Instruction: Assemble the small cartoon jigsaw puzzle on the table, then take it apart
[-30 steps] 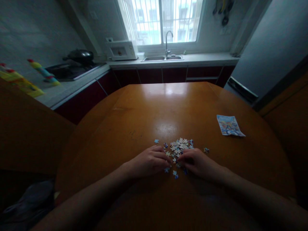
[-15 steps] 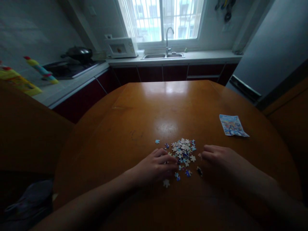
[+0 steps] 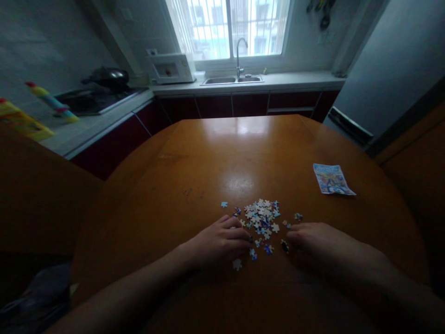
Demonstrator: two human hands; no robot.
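A loose heap of small jigsaw puzzle pieces [image 3: 261, 214], some pale side up and others coloured, lies on the wooden table. My left hand [image 3: 222, 239] rests at the heap's left edge, fingers curled and close together, their tips by a dark bit; what they hold is hidden. To the right of the heap is my right hand [image 3: 313, 239], its fingers bent and closed, their undersides out of sight. A dark puzzle piece [image 3: 285, 246] lies just by its fingertips. Beyond that hand sits another puzzle piece [image 3: 298, 216]. A pale puzzle piece [image 3: 237, 264] lies below my left hand.
A crumpled printed sheet or packet [image 3: 333, 179] lies on the right of the round-ended table [image 3: 194, 153]. Past the table are a counter with a sink [image 3: 219, 80], a microwave [image 3: 171, 68] and a pan on the stove [image 3: 110, 79]. A fridge [image 3: 378, 79] stands at the right.
My right hand has drawn down toward me, and a coloured puzzle piece now shows above it. My left hand stays at the heap's edge, its fingers slightly closer together. The view has shifted a little.
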